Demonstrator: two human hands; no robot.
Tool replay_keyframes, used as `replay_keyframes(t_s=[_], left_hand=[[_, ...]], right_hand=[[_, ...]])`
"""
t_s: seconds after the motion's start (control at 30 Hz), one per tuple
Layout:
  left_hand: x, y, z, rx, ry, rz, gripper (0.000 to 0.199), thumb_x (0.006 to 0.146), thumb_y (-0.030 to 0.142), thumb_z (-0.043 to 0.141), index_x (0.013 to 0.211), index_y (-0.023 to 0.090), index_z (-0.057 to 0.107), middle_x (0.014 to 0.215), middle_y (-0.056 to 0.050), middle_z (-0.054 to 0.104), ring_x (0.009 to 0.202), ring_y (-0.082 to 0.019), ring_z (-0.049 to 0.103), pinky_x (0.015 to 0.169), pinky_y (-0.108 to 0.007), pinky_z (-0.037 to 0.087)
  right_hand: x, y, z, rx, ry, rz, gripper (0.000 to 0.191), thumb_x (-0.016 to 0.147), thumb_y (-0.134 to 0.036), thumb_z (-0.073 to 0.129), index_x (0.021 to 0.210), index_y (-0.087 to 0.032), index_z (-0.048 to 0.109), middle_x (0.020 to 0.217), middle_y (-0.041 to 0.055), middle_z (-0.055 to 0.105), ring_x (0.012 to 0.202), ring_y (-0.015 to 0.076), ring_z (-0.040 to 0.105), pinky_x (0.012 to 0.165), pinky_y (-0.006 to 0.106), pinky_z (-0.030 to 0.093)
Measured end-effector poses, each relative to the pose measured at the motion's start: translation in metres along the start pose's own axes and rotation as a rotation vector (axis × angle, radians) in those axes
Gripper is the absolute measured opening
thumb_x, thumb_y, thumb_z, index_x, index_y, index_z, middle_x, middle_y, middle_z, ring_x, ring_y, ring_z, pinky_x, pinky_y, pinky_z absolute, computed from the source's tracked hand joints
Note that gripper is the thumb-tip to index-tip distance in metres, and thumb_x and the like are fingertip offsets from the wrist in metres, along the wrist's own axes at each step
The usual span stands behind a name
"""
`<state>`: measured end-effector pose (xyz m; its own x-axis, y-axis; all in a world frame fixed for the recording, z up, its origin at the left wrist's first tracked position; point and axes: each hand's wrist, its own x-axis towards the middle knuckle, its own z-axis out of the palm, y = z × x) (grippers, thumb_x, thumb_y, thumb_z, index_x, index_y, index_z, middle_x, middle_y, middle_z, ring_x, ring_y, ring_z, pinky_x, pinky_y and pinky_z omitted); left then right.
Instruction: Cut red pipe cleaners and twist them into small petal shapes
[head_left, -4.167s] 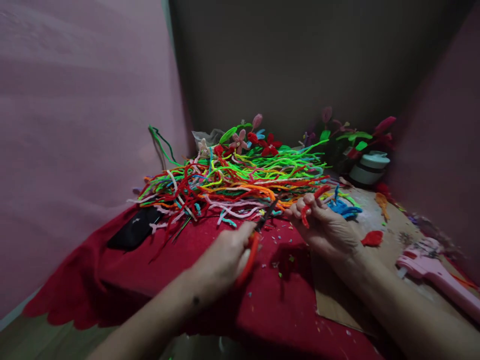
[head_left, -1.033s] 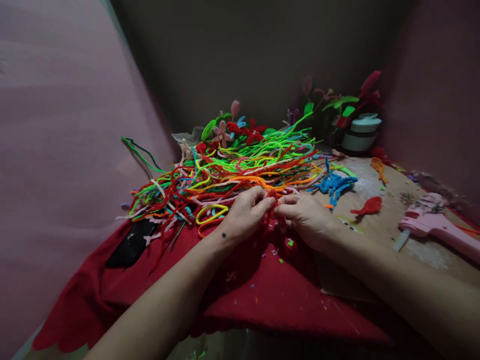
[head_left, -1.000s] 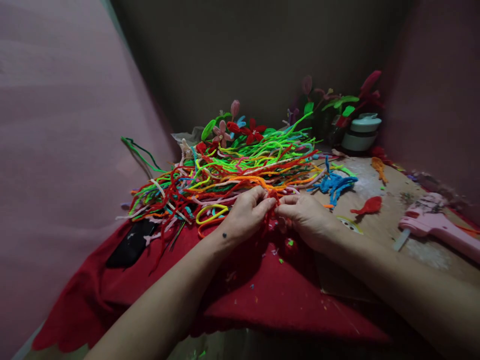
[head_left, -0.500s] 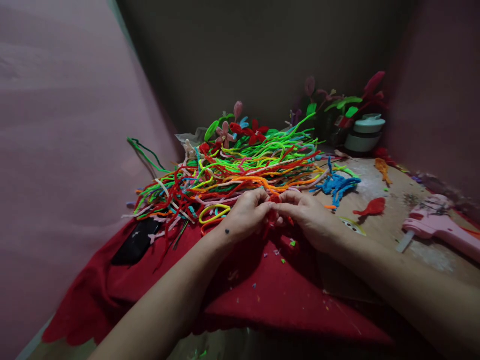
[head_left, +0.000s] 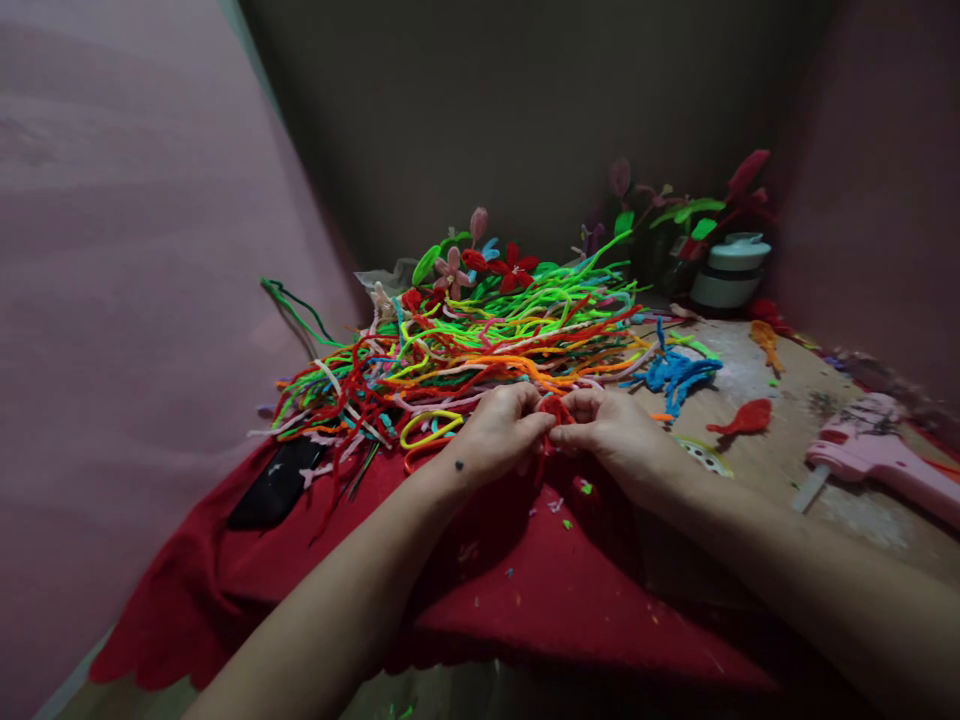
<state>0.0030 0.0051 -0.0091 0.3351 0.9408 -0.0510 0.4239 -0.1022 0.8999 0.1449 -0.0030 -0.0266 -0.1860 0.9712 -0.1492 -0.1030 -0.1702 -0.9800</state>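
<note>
Between my two hands is a bent red pipe cleaner, partly hidden by the fingers. My left hand pinches it from the left, thumb against fingers. From the right, my right hand grips the same piece with thumb and forefinger. The fingertips of both hands almost meet. Just beyond them lies a large heap of loose pipe cleaners in green, red, orange, yellow and pink. A yellow pipe cleaner loop rests left of my left hand.
A black phone lies at the left on the red cloth. On the right are a pink glue gun, a red petal-shaped piece, a blue pipe cleaner bundle and a lidded container. Pipe cleaner flowers stand behind the heap.
My fingers have shifted slightly on the red pipe cleaner, and more of it shows above the thumbs. The whole view has moved a little; the other things lie as before.
</note>
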Motion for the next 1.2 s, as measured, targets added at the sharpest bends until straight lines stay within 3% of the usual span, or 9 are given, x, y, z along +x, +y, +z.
replay_keyframes(t_s=[0.17,0.33,0.47,0.63,0.73,0.83,0.97,1.07,1.2], left_hand=[[0.002,0.003,-0.003,-0.123,-0.001,-0.021,0.010,0.073,0.018,0.057,0.066,0.016,0.049,0.043,0.007,0.048,0.030,-0.006,0.042,0.031,-0.017,0.032],[0.002,0.004,-0.003,-0.258,0.082,0.022,0.017,0.069,0.024,0.066,0.073,0.017,0.051,0.045,0.007,0.050,0.030,-0.005,0.041,0.031,-0.016,0.032],[-0.001,0.005,-0.003,-0.280,0.053,0.037,0.010,0.078,0.025,0.056,0.079,0.015,0.055,0.048,0.005,0.052,0.032,-0.006,0.044,0.032,-0.017,0.035],[-0.003,0.004,-0.007,-0.195,-0.068,0.117,0.026,0.076,0.018,0.058,0.101,0.016,0.057,0.059,0.005,0.055,0.040,-0.005,0.049,0.037,-0.015,0.035],[-0.004,0.000,-0.009,-0.098,-0.105,0.217,0.020,0.079,0.017,0.056,0.098,0.014,0.062,0.072,0.001,0.061,0.047,-0.003,0.048,0.045,-0.016,0.039],[-0.005,-0.002,-0.008,0.031,-0.064,0.348,0.019,0.082,0.018,0.054,0.097,0.013,0.064,0.086,-0.004,0.065,0.061,-0.007,0.055,0.058,-0.019,0.046],[-0.005,-0.005,-0.009,0.181,-0.004,0.521,0.016,0.083,0.018,0.054,0.094,0.014,0.066,0.083,-0.004,0.065,0.069,-0.010,0.058,0.065,-0.021,0.047],[-0.002,-0.007,-0.011,0.290,0.033,0.657,0.015,0.084,0.020,0.056,0.090,0.016,0.069,0.080,-0.004,0.061,0.069,-0.010,0.057,0.065,-0.021,0.047],[-0.003,-0.005,-0.013,0.287,0.034,0.791,0.011,0.081,0.022,0.061,0.084,0.017,0.070,0.095,-0.007,0.060,0.090,-0.015,0.059,0.081,-0.026,0.048]], right_hand=[[0.001,0.000,-0.003,-0.062,-0.055,-0.001,0.008,0.057,-0.015,0.067,0.053,-0.014,0.061,0.046,-0.0006,0.055,0.041,0.0082,0.042,0.044,0.024,0.029],[0.000,0.000,-0.003,0.140,-0.085,-0.001,0.014,0.053,-0.021,0.074,0.054,-0.013,0.063,0.051,0.0004,0.058,0.047,0.0098,0.048,0.050,0.025,0.035],[0.005,0.002,-0.005,0.270,-0.047,0.052,0.012,0.052,-0.015,0.074,0.053,-0.013,0.061,0.048,-0.0008,0.056,0.042,0.0083,0.046,0.046,0.024,0.033],[0.012,0.002,-0.011,0.497,0.036,0.060,0.011,0.057,-0.003,0.067,0.061,-0.013,0.062,0.055,-0.0010,0.058,0.046,0.0081,0.050,0.047,0.022,0.038],[0.014,-0.002,-0.013,0.557,0.078,0.113,0.015,0.064,0.000,0.060,0.057,-0.012,0.060,0.056,-0.0005,0.057,0.048,0.0079,0.051,0.048,0.021,0.039],[0.013,-0.007,-0.013,0.599,0.102,0.160,0.021,0.069,0.002,0.056,0.055,-0.012,0.058,0.057,-0.0001,0.057,0.049,0.0078,0.051,0.051,0.022,0.042],[0.012,-0.008,-0.013,0.622,0.114,0.191,0.024,0.070,0.001,0.054,0.052,-0.014,0.057,0.053,-0.0009,0.055,0.049,0.0089,0.051,0.054,0.025,0.044],[0.013,-0.004,-0.013,0.592,0.112,0.173,0.019,0.066,-0.002,0.059,0.052,-0.015,0.057,0.050,-0.0020,0.054,0.048,0.0091,0.049,0.053,0.025,0.043],[0.013,0.003,-0.010,0.515,0.015,0.095,0.009,0.056,-0.007,0.065,0.056,-0.015,0.062,0.052,-0.0017,0.056,0.047,0.0092,0.047,0.046,0.023,0.035]])
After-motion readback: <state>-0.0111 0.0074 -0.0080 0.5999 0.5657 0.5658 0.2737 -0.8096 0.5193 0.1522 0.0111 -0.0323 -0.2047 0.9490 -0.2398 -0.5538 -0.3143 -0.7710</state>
